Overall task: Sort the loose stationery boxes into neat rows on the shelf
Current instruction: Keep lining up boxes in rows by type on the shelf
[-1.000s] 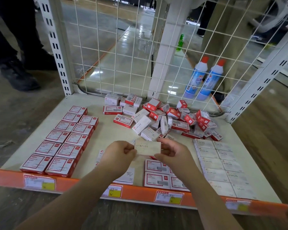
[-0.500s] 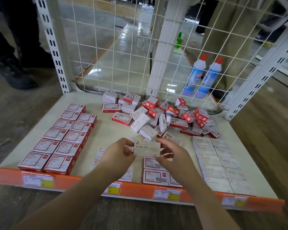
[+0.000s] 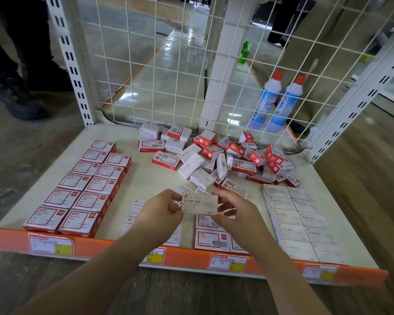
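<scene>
White STAPLES box [image 3: 200, 203] held up between both hands above shelf [image 3: 150, 180] front edge, left hand [image 3: 160, 212] pinching its left end, right hand [image 3: 233, 212] fingers loose beside its right end.

The box [image 3: 200, 203] I hold in my left hand [image 3: 159, 213] is white with dark STAPLES lettering and a small red mark. Left rows [image 3: 77, 189] — red boxes with white panels. Right rows [image 3: 301, 225] — plain white. The far pile [image 3: 221, 159] mixes red and white. The shelf [image 3: 146, 178] is cream, its near edge strip [image 3: 187, 254] orange with white-and-yellow tags. Beyond the white wire grid [image 3: 157, 64] stand two blue-and-white bottles [image 3: 275, 101], red-capped.
</scene>
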Action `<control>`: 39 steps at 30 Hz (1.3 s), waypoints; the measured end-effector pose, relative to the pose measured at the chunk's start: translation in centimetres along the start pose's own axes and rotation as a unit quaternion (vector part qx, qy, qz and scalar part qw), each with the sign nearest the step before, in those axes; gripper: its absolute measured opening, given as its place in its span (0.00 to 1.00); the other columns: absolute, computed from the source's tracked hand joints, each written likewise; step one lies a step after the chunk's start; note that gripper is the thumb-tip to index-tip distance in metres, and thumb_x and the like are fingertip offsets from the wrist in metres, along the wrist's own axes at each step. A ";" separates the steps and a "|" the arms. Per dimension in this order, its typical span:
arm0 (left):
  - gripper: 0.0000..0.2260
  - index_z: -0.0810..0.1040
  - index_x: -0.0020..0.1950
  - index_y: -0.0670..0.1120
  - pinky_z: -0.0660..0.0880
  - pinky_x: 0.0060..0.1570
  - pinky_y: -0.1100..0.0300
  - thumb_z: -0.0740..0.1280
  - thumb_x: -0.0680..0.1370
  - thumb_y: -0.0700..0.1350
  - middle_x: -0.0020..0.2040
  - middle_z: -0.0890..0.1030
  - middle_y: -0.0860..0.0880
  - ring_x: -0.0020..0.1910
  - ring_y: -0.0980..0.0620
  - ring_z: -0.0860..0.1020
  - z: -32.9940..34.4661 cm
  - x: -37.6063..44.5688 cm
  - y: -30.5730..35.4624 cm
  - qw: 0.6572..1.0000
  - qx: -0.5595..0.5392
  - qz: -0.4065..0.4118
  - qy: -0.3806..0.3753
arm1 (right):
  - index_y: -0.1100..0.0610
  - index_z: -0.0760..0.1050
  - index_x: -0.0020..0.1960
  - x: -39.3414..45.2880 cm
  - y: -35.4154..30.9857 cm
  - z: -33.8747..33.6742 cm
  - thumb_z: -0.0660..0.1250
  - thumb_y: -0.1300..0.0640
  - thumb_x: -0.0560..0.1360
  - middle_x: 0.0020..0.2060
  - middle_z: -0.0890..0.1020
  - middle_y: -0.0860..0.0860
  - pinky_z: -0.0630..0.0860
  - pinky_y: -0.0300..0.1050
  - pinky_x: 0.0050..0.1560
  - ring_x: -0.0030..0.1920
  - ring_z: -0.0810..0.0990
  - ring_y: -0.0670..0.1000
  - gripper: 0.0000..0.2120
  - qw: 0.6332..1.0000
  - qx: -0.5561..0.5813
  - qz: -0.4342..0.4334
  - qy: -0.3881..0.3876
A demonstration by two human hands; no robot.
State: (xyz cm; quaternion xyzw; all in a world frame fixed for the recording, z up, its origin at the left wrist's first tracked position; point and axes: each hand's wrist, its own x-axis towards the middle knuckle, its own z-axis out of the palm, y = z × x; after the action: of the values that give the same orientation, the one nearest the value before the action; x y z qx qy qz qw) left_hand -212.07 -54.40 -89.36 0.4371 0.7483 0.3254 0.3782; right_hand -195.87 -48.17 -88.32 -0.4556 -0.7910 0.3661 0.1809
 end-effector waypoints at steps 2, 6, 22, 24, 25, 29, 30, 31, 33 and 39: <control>0.08 0.70 0.56 0.51 0.74 0.33 0.69 0.63 0.79 0.43 0.43 0.76 0.56 0.43 0.56 0.77 0.0 0.0 0.0 1.000 0.009 0.004 -0.003 | 0.39 0.66 0.57 -0.1 0.1 -0.1 0.69 0.57 0.73 0.45 0.73 0.33 0.72 0.25 0.42 0.43 0.74 0.35 0.20 1.000 -0.002 -0.001 0.000; 0.10 0.70 0.60 0.50 0.77 0.44 0.63 0.62 0.79 0.45 0.50 0.77 0.53 0.49 0.54 0.76 0.1 -0.2 0.2 0.998 0.064 0.014 0.007 | 0.39 0.68 0.54 -0.3 0.6 -0.6 0.69 0.56 0.74 0.41 0.73 0.31 0.72 0.25 0.40 0.43 0.75 0.35 0.16 1.000 -0.010 -0.002 0.004; 0.15 0.68 0.67 0.56 0.64 0.54 0.59 0.57 0.80 0.49 0.66 0.71 0.56 0.63 0.55 0.69 5.2 -1.5 4.1 0.913 0.383 0.136 -0.031 | 0.43 0.71 0.55 -2.8 7.9 -5.2 0.69 0.55 0.73 0.45 0.76 0.37 0.68 0.26 0.36 0.45 0.76 0.40 0.13 0.988 -0.025 0.137 0.072; 0.16 0.68 0.68 0.56 0.67 0.59 0.58 0.58 0.80 0.49 0.67 0.70 0.55 0.64 0.54 0.69 6.0 -1.4 4.6 0.914 0.377 0.138 -0.053 | 0.42 0.71 0.52 -3.3 8.7 -5.9 0.69 0.54 0.73 0.43 0.76 0.35 0.68 0.27 0.37 0.44 0.77 0.40 0.12 0.987 -0.017 0.138 0.085; 0.16 0.67 0.68 0.56 0.68 0.61 0.57 0.59 0.79 0.49 0.67 0.70 0.55 0.64 0.54 0.69 6.5 -1.3 4.9 0.913 0.377 0.139 -0.064 | 0.41 0.71 0.51 -3.5 9.1 -6.4 0.69 0.53 0.73 0.43 0.75 0.35 0.68 0.27 0.37 0.44 0.76 0.40 0.11 0.986 -0.013 0.138 0.090; 0.17 0.66 0.69 0.55 0.71 0.59 0.57 0.60 0.79 0.49 0.66 0.70 0.54 0.63 0.53 0.70 8.5 -0.6 6.1 0.895 0.406 0.161 -0.089 | 0.43 0.70 0.52 -4.2 10.3 -8.0 0.68 0.56 0.74 0.44 0.75 0.36 0.71 0.28 0.39 0.45 0.75 0.40 0.13 0.983 0.016 0.144 0.108; 0.18 0.66 0.69 0.54 0.70 0.59 0.58 0.60 0.79 0.50 0.66 0.70 0.53 0.63 0.53 0.70 9.0 -0.4 6.4 0.889 0.413 0.171 -0.095 | 0.43 0.70 0.53 -4.3 10.6 -8.3 0.68 0.57 0.74 0.44 0.75 0.37 0.71 0.28 0.39 0.45 0.75 0.40 0.13 0.983 0.019 0.147 0.112; 0.19 0.65 0.70 0.54 0.70 0.60 0.57 0.61 0.79 0.49 0.66 0.70 0.53 0.63 0.53 0.70 9.5 -0.2 6.7 0.884 0.419 0.180 -0.101 | 0.43 0.69 0.53 -4.4 10.8 -8.5 0.68 0.58 0.74 0.45 0.75 0.37 0.71 0.28 0.39 0.45 0.75 0.40 0.14 0.982 0.021 0.149 0.115; 0.20 0.65 0.70 0.53 0.69 0.62 0.56 0.62 0.79 0.49 0.66 0.69 0.53 0.64 0.52 0.69 10.4 0.0 7.1 0.872 0.435 0.196 -0.112 | 0.44 0.69 0.55 -4.5 11.2 -9.1 0.67 0.58 0.74 0.46 0.75 0.39 0.73 0.29 0.42 0.46 0.75 0.40 0.14 0.981 0.029 0.151 0.119; 0.20 0.65 0.70 0.52 0.67 0.62 0.56 0.63 0.78 0.48 0.67 0.70 0.51 0.63 0.52 0.69 11.3 0.3 7.6 0.825 0.500 0.232 -0.123 | 0.49 0.70 0.64 -4.2 11.7 -9.8 0.65 0.56 0.76 0.54 0.77 0.43 0.70 0.28 0.41 0.51 0.75 0.43 0.18 0.979 0.041 0.162 0.119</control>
State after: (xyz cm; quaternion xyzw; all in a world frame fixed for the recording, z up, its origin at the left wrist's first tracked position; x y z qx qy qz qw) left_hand -199.49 -49.26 -88.96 0.7639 0.6318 -0.0719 0.1101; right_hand -180.76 -44.01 -90.31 -0.6104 -0.6634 0.3662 0.2306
